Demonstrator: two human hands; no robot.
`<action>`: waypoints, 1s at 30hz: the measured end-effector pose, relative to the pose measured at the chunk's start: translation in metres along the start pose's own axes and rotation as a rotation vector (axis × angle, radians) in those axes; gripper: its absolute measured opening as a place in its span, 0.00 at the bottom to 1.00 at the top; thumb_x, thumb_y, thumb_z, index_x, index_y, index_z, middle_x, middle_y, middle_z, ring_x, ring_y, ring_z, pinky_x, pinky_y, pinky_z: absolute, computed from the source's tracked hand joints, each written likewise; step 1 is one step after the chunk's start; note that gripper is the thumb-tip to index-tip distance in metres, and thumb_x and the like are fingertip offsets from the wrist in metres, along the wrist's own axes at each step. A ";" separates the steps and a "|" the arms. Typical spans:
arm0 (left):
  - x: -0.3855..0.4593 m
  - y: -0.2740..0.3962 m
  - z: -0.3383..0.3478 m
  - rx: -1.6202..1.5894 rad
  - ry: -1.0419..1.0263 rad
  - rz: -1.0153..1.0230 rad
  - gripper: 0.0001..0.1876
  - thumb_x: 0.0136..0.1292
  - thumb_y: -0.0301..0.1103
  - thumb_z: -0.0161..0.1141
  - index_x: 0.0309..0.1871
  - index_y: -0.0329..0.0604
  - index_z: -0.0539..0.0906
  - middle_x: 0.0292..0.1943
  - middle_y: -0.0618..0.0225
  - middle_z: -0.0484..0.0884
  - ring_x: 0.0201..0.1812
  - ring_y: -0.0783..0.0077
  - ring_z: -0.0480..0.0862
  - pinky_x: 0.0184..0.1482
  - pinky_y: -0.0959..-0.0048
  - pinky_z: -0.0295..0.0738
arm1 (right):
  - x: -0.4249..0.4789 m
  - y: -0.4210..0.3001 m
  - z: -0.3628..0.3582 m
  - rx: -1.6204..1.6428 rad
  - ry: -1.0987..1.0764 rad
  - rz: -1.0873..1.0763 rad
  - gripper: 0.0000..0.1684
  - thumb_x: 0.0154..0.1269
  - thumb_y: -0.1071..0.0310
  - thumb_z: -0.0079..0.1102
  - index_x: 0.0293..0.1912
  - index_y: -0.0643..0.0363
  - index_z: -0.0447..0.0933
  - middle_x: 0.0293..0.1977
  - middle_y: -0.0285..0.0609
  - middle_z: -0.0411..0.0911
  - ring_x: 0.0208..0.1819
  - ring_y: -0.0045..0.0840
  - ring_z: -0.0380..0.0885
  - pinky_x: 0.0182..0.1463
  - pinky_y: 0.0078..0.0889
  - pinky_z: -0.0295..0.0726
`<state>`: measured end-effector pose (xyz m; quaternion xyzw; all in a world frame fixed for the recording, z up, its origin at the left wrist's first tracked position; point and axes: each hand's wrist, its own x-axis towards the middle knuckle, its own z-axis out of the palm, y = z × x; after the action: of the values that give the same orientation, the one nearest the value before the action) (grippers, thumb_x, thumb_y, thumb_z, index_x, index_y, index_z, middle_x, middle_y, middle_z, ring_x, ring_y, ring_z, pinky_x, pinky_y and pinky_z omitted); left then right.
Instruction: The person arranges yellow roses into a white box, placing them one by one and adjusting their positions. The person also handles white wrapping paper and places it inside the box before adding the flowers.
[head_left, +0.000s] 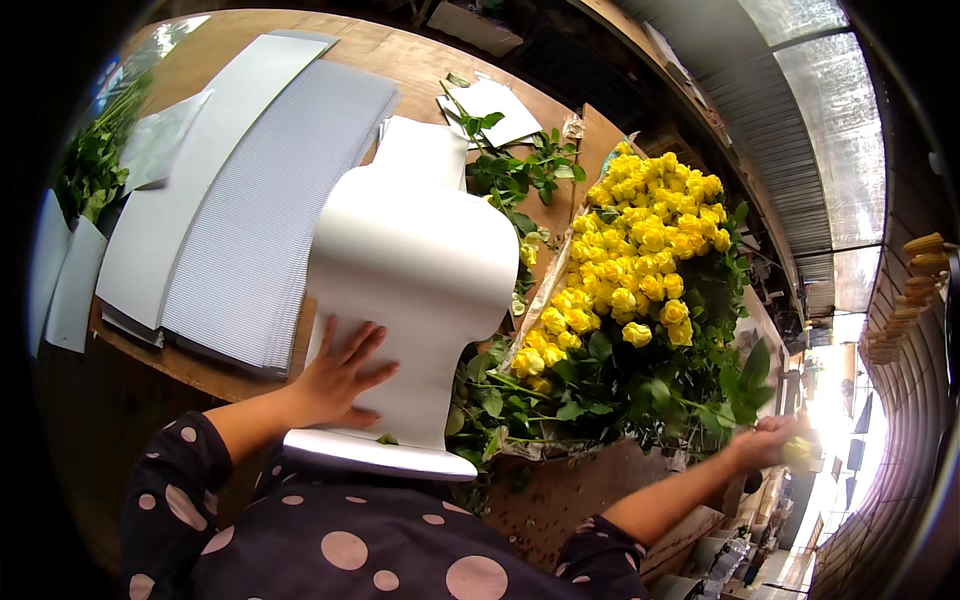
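Observation:
My left hand (345, 382) lies flat with spread fingers on a curling white paper sheet (412, 270) in front of me. A small leaf piece (387, 439) rests near the sheet's rolled lower edge. Out to the right, my right hand (772, 442) is closed around a rose stem, slightly blurred; a pale yellow rose head (799, 451) shows at its far side and green leaves (750, 386) extend on the other. Between the hands, a large heap of yellow roses (637, 255) with leafy stems lies by the paper.
Corrugated sheets (277, 195) and a long white board (217, 165) lie on the wooden table (375, 49) to the left. Leafy stems (97, 157) are at the far left. Behind the paper are white cards (499, 112) and loose rose stems (517, 172).

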<state>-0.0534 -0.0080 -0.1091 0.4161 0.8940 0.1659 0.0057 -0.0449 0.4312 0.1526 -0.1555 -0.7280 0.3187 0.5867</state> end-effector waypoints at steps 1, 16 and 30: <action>0.001 0.000 0.000 -0.001 0.005 0.002 0.38 0.45 0.62 0.55 0.59 0.52 0.68 0.63 0.42 0.52 0.67 0.48 0.47 0.58 0.33 0.30 | -0.007 -0.021 -0.005 -0.045 -0.264 -0.047 0.10 0.63 0.62 0.49 0.39 0.58 0.65 0.22 0.31 0.61 0.21 0.15 0.59 0.28 0.18 0.63; -0.003 -0.002 0.004 -0.079 0.052 -0.021 0.37 0.43 0.60 0.57 0.57 0.51 0.70 0.63 0.45 0.52 0.66 0.49 0.48 0.58 0.34 0.27 | -0.214 0.111 0.072 -0.832 -1.590 -0.257 0.29 0.44 0.75 0.56 0.50 0.46 0.68 0.43 0.45 0.62 0.38 0.40 0.72 0.38 0.38 0.74; -0.003 -0.003 0.006 -0.047 0.022 -0.038 0.38 0.42 0.62 0.57 0.58 0.55 0.69 0.64 0.46 0.51 0.67 0.51 0.47 0.58 0.34 0.27 | -0.093 -0.016 0.032 -0.305 -0.944 -0.334 0.10 0.50 0.77 0.54 0.36 0.66 0.74 0.33 0.46 0.77 0.34 0.33 0.77 0.39 0.28 0.74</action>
<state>-0.0525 -0.0104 -0.1164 0.3969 0.8976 0.1914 0.0088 -0.0490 0.3546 0.0894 0.0398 -0.9663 0.1464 0.2081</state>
